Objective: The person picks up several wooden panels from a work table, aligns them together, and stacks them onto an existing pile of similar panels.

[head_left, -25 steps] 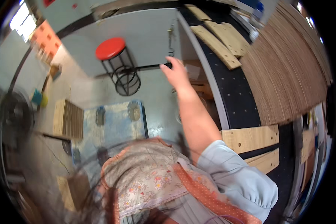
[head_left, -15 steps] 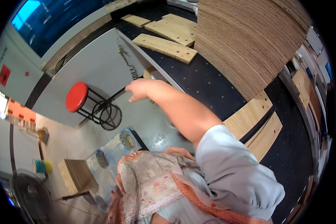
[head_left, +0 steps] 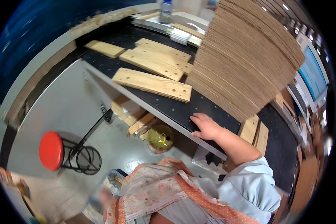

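Right hand (head_left: 206,127), fingers parted, empty, at the counter's (head_left: 214,109) edge; wooden board (head_left: 152,85) at its ten o'clock. Below, toward nine, round olive container (head_left: 153,139) with yellow cord (head_left: 162,141). Left hand (head_left: 105,196) blurred; grip unclear.

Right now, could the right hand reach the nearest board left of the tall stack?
Probably yes: the right hand looks empty, and only black tabletop lies between it and that board.
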`<state>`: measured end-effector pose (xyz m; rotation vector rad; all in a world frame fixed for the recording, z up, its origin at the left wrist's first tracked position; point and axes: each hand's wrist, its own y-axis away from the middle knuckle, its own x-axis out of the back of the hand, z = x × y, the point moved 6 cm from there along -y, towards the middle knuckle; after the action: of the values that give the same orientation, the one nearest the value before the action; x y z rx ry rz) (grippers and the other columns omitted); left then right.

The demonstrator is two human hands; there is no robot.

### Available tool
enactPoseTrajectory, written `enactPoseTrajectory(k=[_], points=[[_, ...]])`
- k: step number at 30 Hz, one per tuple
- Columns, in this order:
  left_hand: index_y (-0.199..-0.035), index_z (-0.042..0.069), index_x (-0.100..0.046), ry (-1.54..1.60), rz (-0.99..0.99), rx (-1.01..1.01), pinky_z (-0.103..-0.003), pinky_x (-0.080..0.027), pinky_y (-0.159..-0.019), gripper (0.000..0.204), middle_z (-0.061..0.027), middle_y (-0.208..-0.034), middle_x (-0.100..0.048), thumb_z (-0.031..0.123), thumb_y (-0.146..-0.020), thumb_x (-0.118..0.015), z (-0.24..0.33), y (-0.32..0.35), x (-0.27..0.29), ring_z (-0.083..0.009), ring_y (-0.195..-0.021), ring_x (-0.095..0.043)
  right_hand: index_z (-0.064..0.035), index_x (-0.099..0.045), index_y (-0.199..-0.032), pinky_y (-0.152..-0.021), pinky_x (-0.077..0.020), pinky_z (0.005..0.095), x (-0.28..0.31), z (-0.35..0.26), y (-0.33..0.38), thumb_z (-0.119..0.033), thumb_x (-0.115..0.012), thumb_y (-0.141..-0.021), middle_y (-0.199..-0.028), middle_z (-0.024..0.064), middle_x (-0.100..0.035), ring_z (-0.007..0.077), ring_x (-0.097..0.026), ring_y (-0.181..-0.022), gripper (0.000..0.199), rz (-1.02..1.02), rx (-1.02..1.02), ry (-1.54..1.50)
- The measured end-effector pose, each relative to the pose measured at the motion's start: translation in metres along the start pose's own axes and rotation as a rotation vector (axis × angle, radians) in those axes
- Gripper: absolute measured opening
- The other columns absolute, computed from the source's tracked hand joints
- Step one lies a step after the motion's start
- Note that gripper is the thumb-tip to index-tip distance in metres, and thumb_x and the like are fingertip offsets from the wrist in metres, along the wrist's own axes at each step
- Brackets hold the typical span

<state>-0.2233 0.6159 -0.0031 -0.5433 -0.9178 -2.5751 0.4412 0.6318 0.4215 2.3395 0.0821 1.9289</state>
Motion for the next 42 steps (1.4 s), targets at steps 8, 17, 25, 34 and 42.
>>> enactPoseTrajectory(k=[8, 17, 25, 34, 42], points=[[-0.121, -0.003, -0.042, -0.253, -0.381, -0.297, -0.036, -0.043, -0.078, 0.042, -0.0129, -0.108, -0.055, 0.022, -0.088, -0.050, 0.204, -0.120, -0.129, -0.0216, -0.091, -0.053, -0.0015, -0.046, -0.118, -0.097, -0.0353, 0.0408, 0.065, 0.007, 0.101, -0.025, -0.071, -0.067, -0.122, 0.0195, -0.046, 0.0351, -0.043, -0.114, 0.061, 0.472, -0.522, 0.080], [-0.118, -0.004, -0.045, -0.180, -0.513, -0.891, -0.033, -0.044, -0.077, 0.035, -0.0118, -0.106, -0.055, 0.017, -0.090, -0.049, 0.428, -0.064, -0.242, -0.0194, -0.089, -0.052, -0.0068, -0.031, -0.133, -0.099, -0.0344, 0.0455, 0.036, 0.034, 0.169, -0.037, -0.075, -0.062, -0.138, 0.0192, -0.028, 0.0367, -0.028, -0.126, 0.089, 0.460, -1.333, -0.096], [-0.124, -0.003, -0.042, 0.387, -0.070, -1.048, -0.032, -0.041, -0.092, 0.037, -0.0129, -0.123, -0.048, 0.013, -0.091, -0.047, 0.637, 0.030, -0.178, -0.0214, -0.110, -0.049, -0.0119, -0.034, -0.132, -0.098, -0.0347, 0.0485, 0.002, 0.045, 0.167, -0.024, -0.069, -0.057, -0.140, 0.0154, -0.025, 0.0356, -0.026, -0.127, 0.083, 0.419, -1.551, -0.119], [-0.127, -0.001, -0.037, 0.466, -0.738, -1.346, -0.031, -0.037, -0.092, 0.045, -0.0114, -0.131, -0.041, -0.001, -0.084, -0.047, 0.722, 0.065, -0.245, -0.0208, -0.119, -0.041, -0.0072, -0.035, -0.133, -0.104, -0.0302, 0.0376, -0.015, 0.064, 0.196, -0.021, -0.074, -0.051, -0.138, 0.0185, -0.029, 0.0337, -0.030, -0.127, 0.092, 0.518, -1.557, -0.103], [-0.128, 0.001, -0.037, 0.376, -0.830, -1.310, -0.030, -0.035, -0.093, 0.045, -0.0115, -0.132, -0.040, 0.000, -0.084, -0.047, 0.733, 0.023, -0.256, -0.0215, -0.121, -0.040, -0.0073, -0.040, -0.129, -0.102, -0.0334, 0.0354, -0.005, 0.071, 0.178, -0.025, -0.072, -0.048, -0.134, 0.0164, -0.036, 0.0322, -0.036, -0.124, 0.090, 0.527, -1.556, -0.068]])
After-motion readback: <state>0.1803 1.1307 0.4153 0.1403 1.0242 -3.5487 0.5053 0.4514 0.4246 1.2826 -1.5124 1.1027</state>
